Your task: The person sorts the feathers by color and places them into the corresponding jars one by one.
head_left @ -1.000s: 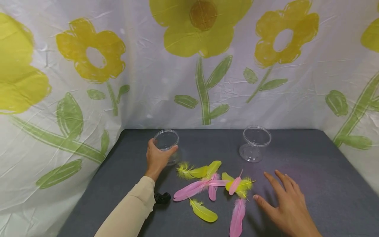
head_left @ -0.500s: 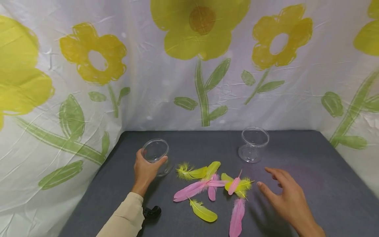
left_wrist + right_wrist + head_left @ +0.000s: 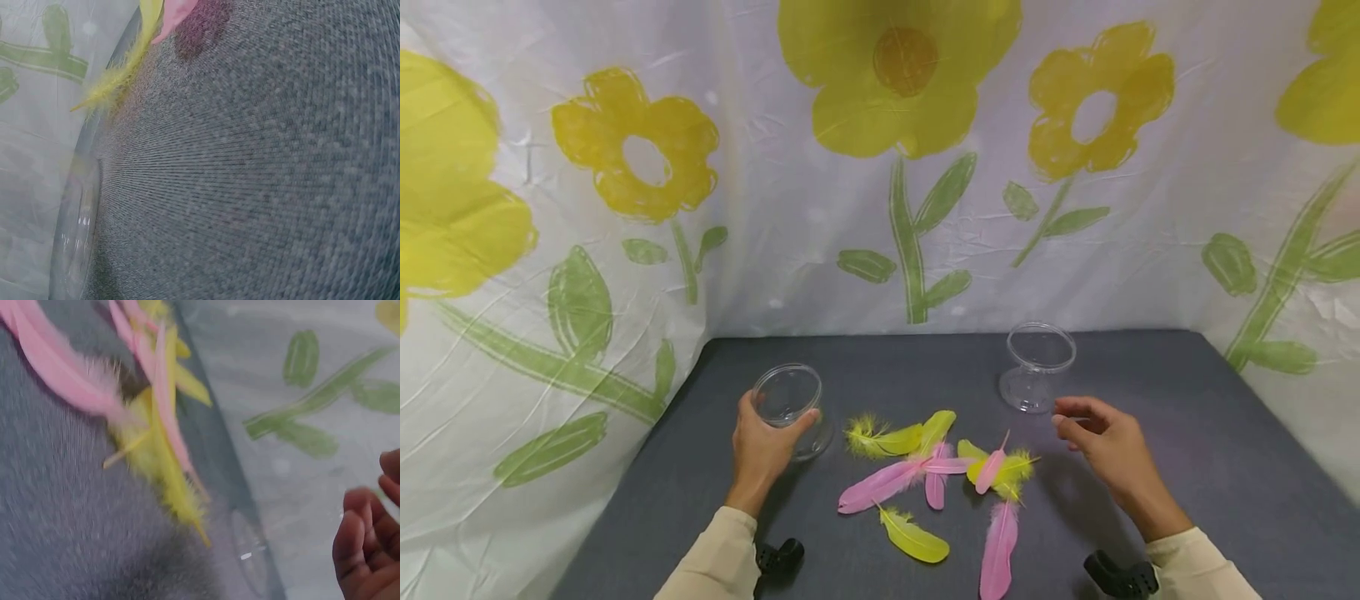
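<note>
On the left of the table in the head view, my left hand (image 3: 765,442) grips a clear plastic jar (image 3: 790,400) round its side, thumb toward the right. The left wrist view catches only the jar's clear base edge (image 3: 78,231). A second clear jar (image 3: 1028,387) stands at the back right. Beside it hovers my right hand (image 3: 1108,450), fingers loosely bent, nothing held; whether the fingertips touch that jar is unclear. Between the hands lie pink feathers (image 3: 880,486) and yellow feathers (image 3: 913,536). In the right wrist view, curled fingers (image 3: 353,544) appear at lower right.
A dark grey cloth (image 3: 850,575) covers the table. White curtains (image 3: 775,208) printed with yellow flowers hang behind and at both sides. Black wrist devices show at the left cuff (image 3: 780,557) and right cuff (image 3: 1120,577).
My left hand has brought its jar nearer and to the left. My right hand has moved forward toward the other jar, its spread fingers now bent. The feathers have stayed put.
</note>
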Tool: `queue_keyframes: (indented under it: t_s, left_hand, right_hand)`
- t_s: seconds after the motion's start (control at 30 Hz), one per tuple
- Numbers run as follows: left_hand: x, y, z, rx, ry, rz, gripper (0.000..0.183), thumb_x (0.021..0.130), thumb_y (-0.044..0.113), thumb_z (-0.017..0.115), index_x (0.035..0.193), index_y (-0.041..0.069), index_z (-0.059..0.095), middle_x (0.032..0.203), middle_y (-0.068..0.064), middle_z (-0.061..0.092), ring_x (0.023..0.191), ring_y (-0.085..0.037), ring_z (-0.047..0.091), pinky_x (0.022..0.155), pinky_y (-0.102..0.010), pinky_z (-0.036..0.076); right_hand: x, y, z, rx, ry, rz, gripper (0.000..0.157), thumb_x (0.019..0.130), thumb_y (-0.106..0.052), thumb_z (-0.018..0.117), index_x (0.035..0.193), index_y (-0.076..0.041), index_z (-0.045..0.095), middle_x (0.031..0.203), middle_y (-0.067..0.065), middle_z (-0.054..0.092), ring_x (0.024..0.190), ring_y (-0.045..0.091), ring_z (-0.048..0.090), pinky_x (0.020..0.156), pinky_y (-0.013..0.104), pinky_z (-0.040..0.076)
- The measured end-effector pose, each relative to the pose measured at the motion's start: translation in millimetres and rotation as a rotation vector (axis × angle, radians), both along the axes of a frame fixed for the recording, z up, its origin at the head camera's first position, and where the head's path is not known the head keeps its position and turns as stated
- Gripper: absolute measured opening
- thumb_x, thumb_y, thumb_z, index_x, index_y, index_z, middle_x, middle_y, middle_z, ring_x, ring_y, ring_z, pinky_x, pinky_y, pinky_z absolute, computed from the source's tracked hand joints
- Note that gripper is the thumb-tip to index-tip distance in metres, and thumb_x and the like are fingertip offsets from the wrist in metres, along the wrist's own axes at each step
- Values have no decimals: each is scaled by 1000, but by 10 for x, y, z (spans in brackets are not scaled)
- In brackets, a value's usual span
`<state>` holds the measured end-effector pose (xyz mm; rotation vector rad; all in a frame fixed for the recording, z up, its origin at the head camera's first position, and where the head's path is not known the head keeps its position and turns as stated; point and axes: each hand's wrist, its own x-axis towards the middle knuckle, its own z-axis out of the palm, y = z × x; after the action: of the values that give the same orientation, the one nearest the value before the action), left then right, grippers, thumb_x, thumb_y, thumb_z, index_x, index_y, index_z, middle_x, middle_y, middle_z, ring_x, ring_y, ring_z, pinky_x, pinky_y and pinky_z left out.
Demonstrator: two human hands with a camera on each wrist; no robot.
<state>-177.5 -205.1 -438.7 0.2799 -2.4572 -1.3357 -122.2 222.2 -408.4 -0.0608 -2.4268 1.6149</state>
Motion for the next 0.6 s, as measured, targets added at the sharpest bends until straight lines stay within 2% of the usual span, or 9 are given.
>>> queue_keyframes:
  t_s: [0.3,0.47,0.6]
  left_hand:
    - [-17,8,-27,-18,11,6,110,67,56,83,147,4,26,140,-18,41,125,-40,41,96,-58,35]
    - [-19,20,-25,-15,10,7,109,68,54,83,146,4,26,140,-18,41,126,-40,40,97,-58,34]
    - [-5,18,-22,-8,2,6,109,68,52,83,147,4,26,141,-18,41,127,-40,39,97,-58,34]
  right_hand:
    - [-284,62,-197,-102,-23,147,33,93,-11,66,120,7,60,110,25,61,86,29,62,67,31,52]
    - [-403,35,-286,-153,-38,219,35,91,-5,67,120,12,58,108,29,62,83,28,63,66,31,52]
    - [-496,10,-362,-176,-93,268,35,89,-3,68,119,14,58,106,29,62,76,27,61,61,32,51]
